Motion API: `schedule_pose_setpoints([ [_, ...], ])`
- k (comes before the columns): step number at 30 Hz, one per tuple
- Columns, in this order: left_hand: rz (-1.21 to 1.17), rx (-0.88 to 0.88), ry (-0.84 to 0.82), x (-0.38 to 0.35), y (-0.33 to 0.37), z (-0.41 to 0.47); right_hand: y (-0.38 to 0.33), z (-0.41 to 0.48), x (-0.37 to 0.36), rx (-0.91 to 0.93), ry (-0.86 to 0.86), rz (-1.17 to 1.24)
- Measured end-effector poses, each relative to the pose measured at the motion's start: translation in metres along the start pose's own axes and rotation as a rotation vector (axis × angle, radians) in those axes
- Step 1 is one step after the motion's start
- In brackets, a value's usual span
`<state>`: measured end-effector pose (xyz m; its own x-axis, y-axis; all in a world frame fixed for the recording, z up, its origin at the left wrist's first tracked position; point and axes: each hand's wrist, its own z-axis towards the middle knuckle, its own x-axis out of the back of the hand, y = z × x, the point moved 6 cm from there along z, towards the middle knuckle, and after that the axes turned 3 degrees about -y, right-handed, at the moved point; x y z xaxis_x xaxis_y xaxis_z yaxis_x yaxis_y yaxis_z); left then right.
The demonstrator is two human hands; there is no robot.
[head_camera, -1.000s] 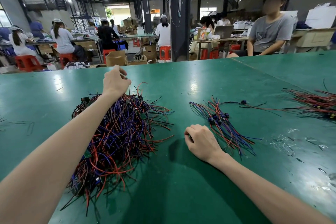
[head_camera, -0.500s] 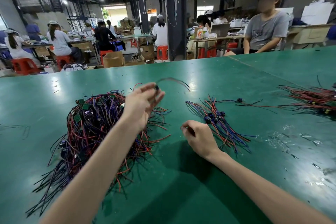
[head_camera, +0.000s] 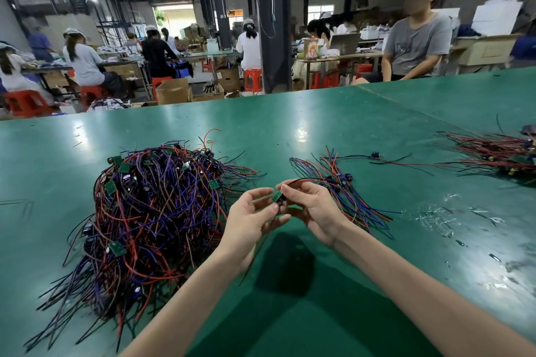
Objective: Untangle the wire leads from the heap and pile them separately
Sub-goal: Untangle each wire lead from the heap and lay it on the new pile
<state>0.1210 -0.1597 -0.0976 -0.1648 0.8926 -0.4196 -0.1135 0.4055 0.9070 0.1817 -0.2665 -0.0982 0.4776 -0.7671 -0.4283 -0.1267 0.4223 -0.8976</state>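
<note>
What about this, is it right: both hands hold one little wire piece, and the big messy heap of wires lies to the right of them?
Not quite. The head view shows the left hand and right hand both holding one little wire piece, but the big heap lies to their left, not their right.

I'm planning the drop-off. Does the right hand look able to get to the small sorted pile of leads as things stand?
Probably yes. The right hand is just in front of the small pile with nothing between them, though it pinches a lead together with the left hand.
</note>
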Motion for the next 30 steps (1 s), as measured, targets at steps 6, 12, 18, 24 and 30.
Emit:
schedule_pose_setpoints([
  [6,0.242,-0.011,0.028,0.009,-0.004,0.000,0.002,0.002,0.005,-0.034,0.049,-0.047],
  [12,0.355,-0.014,0.039,0.010,-0.007,-0.003,0.003,0.002,0.006,-0.062,0.044,-0.064],
  [18,0.336,-0.001,0.077,0.010,-0.007,-0.005,0.004,0.000,-0.007,-0.120,-0.112,-0.098],
  [24,0.336,0.028,0.057,0.007,-0.009,-0.005,0.001,0.003,-0.005,-0.080,-0.116,-0.170],
  [30,0.488,0.062,0.039,0.011,-0.008,-0.003,-0.019,0.012,0.019,0.117,0.110,-0.859],
])
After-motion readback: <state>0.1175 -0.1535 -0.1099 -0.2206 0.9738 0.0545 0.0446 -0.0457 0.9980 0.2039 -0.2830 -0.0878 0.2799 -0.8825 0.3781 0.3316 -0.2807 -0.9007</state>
